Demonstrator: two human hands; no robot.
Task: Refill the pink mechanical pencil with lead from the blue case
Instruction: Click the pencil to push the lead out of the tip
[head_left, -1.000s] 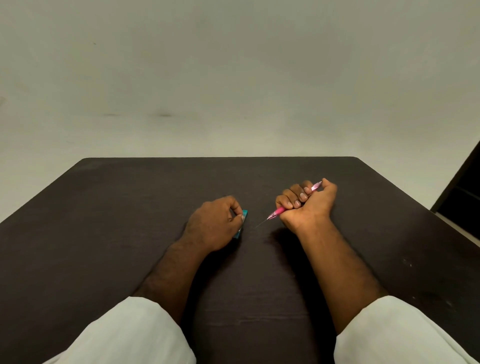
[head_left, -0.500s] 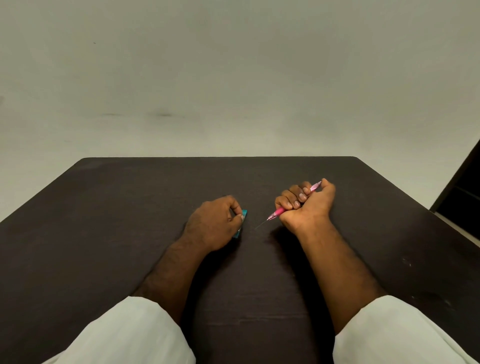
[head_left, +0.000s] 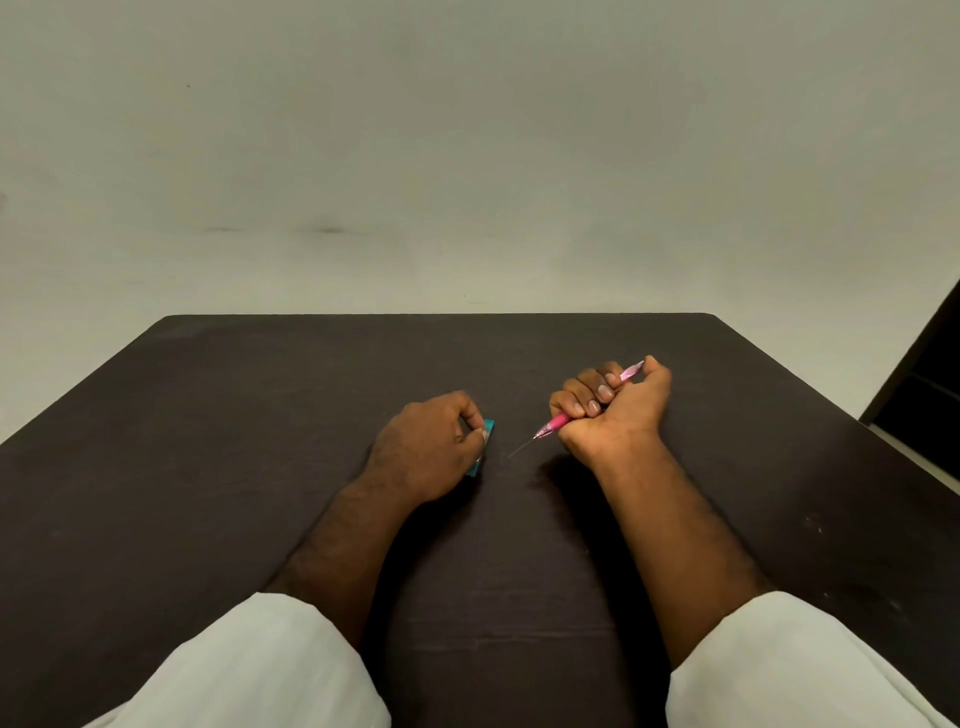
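Holding blue case (head_left: 489, 429) in left grip (head_left: 426, 447), centre frame, down on worktop (head_left: 249, 467). Clutching pink pencil (head_left: 560, 421) in fisted right grip (head_left: 615, 410) just right of it, tip slanting lower left, thin lead (head_left: 521, 449) jutting out, short of the case.

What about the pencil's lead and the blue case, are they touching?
Apart. The head view shows a strip of table between the pencil's lead and the blue case.

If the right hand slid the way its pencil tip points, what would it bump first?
Probably the blue case in the left hand; the lead aims there, though depth is unclear.
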